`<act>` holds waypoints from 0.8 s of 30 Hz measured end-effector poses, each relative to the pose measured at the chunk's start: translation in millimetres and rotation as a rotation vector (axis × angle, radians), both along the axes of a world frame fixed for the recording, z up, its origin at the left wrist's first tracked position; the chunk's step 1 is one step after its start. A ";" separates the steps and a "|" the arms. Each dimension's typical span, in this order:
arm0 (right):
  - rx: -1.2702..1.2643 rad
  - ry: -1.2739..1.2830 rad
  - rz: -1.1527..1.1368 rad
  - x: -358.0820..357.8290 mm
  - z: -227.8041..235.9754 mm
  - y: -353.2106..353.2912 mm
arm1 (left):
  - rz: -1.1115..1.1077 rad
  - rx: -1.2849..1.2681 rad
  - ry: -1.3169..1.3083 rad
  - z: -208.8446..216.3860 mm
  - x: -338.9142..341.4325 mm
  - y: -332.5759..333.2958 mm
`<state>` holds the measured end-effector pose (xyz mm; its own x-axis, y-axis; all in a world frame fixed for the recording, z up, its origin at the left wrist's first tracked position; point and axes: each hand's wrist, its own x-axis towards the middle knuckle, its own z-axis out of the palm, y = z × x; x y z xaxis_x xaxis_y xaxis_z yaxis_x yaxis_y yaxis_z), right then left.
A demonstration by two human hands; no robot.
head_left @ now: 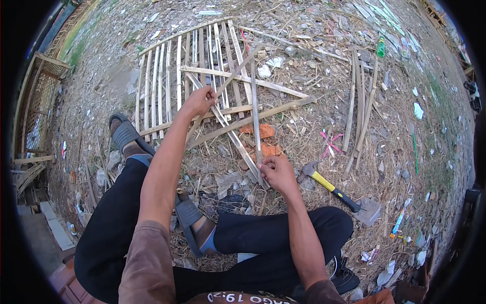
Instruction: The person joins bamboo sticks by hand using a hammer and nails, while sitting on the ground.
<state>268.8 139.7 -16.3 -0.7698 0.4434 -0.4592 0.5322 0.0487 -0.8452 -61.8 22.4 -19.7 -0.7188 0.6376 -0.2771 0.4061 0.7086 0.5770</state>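
Bamboo-like wooden strips lie crossed in front of me over a slatted wooden frame [168,76]. My left hand [201,100] is closed on a thin wooden strip [235,74] that slants up to the right, where it crosses a pale diagonal strip [234,137]. With thumb and fingers pinched, my right hand [278,175] grips the lower end of a greyish, nearly upright strip [255,111]. That end meets the foot of the pale diagonal strip. Two more strips form a point at the right, the lower one a long slat [283,108].
A claw hammer [331,187] with a yellow and black handle lies right of my right hand, its grip by a clear block [368,212]. Farther right are loose strips [360,106]. Orange brick pieces [260,130] sit under the strips. A lattice panel [40,101] stands far left.
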 end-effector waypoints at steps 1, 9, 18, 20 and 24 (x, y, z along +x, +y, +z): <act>-0.002 -0.001 -0.002 0.3 -1.0 0.2 | -0.040 -0.018 -0.017 2.7 -1.6 1.5; -0.006 -0.004 0.002 -0.3 -3.5 -0.7 | -0.108 -0.062 -0.148 10.5 -7.6 -2.2; 0.031 -0.042 -0.001 2.1 -5.0 1.5 | 0.076 0.271 -0.286 4.3 7.4 -21.5; 0.031 -0.037 0.001 0.5 -2.4 0.6 | 0.063 0.281 -0.264 2.0 8.1 -25.2; 0.030 -0.041 -0.001 0.7 -0.4 2.3 | 0.043 0.226 -0.217 8.1 13.4 -19.6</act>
<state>269.5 142.0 -16.7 -0.7501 0.4578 -0.4773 0.5668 0.0731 -0.8206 -48.3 2.7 -11.6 -0.6861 0.6707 -0.2818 0.2287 0.5665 0.7917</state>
